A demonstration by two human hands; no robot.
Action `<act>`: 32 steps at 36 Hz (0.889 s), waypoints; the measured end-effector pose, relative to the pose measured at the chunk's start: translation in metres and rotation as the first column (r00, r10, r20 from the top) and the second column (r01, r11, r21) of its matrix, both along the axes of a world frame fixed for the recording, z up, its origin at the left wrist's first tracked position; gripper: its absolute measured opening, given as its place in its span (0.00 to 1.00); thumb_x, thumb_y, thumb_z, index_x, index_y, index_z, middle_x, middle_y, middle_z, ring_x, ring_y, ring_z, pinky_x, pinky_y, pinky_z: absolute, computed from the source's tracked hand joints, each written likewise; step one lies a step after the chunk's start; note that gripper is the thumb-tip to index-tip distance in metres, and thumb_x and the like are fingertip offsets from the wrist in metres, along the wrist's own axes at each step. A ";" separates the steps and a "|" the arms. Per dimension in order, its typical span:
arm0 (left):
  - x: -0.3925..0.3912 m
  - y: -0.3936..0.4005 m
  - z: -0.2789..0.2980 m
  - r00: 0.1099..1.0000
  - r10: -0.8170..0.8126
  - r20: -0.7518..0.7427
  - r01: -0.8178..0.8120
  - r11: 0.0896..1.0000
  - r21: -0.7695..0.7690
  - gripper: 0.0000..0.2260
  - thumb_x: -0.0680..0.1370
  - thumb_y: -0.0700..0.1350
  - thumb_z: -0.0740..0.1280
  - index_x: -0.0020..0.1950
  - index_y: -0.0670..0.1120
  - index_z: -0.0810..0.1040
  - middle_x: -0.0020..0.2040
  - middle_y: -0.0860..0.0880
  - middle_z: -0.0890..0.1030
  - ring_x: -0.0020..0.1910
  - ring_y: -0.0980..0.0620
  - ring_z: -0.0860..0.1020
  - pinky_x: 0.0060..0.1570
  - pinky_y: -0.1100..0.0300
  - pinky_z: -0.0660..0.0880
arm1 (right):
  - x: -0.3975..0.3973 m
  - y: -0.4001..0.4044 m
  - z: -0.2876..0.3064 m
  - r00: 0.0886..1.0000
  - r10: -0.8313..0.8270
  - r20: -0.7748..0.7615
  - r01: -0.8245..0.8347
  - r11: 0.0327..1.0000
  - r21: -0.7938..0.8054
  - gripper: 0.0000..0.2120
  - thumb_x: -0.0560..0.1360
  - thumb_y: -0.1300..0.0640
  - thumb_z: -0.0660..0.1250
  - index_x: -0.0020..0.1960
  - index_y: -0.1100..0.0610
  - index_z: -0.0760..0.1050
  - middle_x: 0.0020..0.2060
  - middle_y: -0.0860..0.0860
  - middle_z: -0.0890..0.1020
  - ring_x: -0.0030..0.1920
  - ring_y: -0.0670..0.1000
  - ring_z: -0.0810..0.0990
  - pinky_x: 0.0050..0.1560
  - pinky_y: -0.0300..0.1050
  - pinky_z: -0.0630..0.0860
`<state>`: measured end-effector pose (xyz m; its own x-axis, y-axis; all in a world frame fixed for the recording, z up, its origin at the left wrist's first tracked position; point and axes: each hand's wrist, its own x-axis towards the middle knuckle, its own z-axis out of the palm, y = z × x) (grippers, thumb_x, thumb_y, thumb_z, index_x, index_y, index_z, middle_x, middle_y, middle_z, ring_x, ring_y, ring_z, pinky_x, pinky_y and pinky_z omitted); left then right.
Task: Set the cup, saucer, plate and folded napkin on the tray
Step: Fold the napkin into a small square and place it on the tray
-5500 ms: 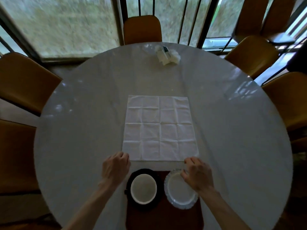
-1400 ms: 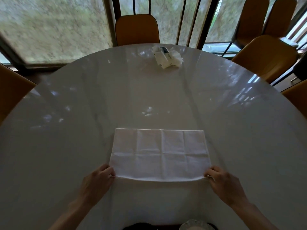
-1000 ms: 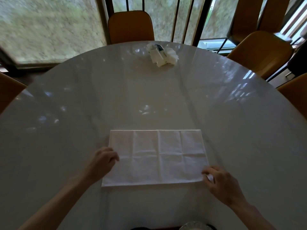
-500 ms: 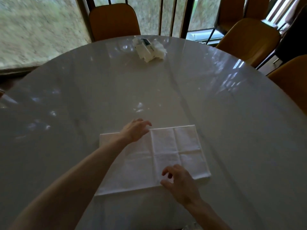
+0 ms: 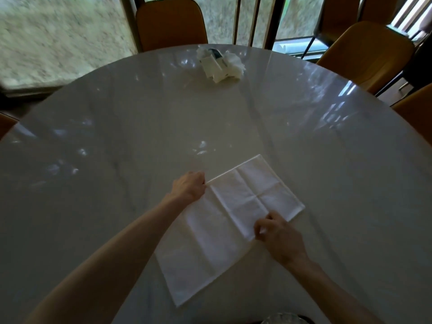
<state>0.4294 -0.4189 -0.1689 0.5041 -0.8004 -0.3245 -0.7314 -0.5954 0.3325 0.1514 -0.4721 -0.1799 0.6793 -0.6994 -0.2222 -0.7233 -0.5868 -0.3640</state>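
The white napkin (image 5: pixel 222 242), folded in half into a long rectangle, lies slanted on the table, its far end pointing up and right. My left hand (image 5: pixel 189 188) is closed on the middle of its far long edge. My right hand (image 5: pixel 275 230) pinches the middle of its near long edge. The scalloped rim of the plate (image 5: pixel 282 319) shows at the bottom edge of the view, with a dark sliver of the tray (image 5: pixel 304 318) beside it. The cup and saucer are out of view.
The round glossy white table (image 5: pixel 140 136) fills the view. A crumpled tissue pack (image 5: pixel 219 64) lies at its far edge. Orange chairs stand behind (image 5: pixel 170 22) and at the right (image 5: pixel 364 52), before the windows.
The flat napkin was folded in half toward me. Both hands then moved from its near corners to the middles of its long edges, and the napkin has swung to lie slanted.
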 end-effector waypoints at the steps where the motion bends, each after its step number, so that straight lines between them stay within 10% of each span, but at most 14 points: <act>1: 0.001 0.006 0.000 1.000 0.014 -0.002 -0.014 1.000 0.010 0.04 0.75 0.47 0.61 0.46 0.50 0.74 0.54 0.44 0.78 0.53 0.42 0.76 0.50 0.50 0.73 | 0.001 -0.008 0.001 1.000 0.000 -0.020 0.000 1.000 -0.006 0.05 0.72 0.48 0.70 0.44 0.46 0.75 0.43 0.44 0.70 0.38 0.46 0.74 0.36 0.41 0.67; 12: 0.000 0.078 -0.005 0.989 0.144 -0.016 -0.142 0.987 0.073 0.07 0.74 0.50 0.64 0.43 0.48 0.76 0.47 0.47 0.81 0.47 0.44 0.79 0.46 0.54 0.75 | 0.037 -0.065 -0.005 0.958 0.254 0.133 -0.261 0.965 0.037 0.11 0.68 0.70 0.68 0.37 0.55 0.79 0.42 0.51 0.74 0.40 0.52 0.77 0.43 0.53 0.79; 19: -0.007 0.109 -0.014 0.961 0.239 -0.142 -0.225 0.968 0.108 0.09 0.69 0.51 0.69 0.31 0.51 0.74 0.39 0.50 0.80 0.43 0.49 0.80 0.40 0.57 0.76 | 0.063 -0.070 0.005 0.962 0.263 0.072 -0.269 0.958 0.100 0.10 0.74 0.67 0.64 0.46 0.56 0.82 0.54 0.55 0.76 0.54 0.56 0.77 0.55 0.41 0.72; 32: -0.024 0.110 -0.016 0.996 0.077 -0.054 -0.087 0.969 -0.233 0.13 0.67 0.50 0.75 0.49 0.56 0.78 0.44 0.53 0.72 0.39 0.53 0.75 0.37 0.58 0.74 | 0.025 -0.033 -0.010 0.968 0.037 0.248 -0.064 0.993 0.102 0.13 0.63 0.57 0.80 0.47 0.52 0.84 0.51 0.47 0.75 0.54 0.48 0.71 0.54 0.24 0.60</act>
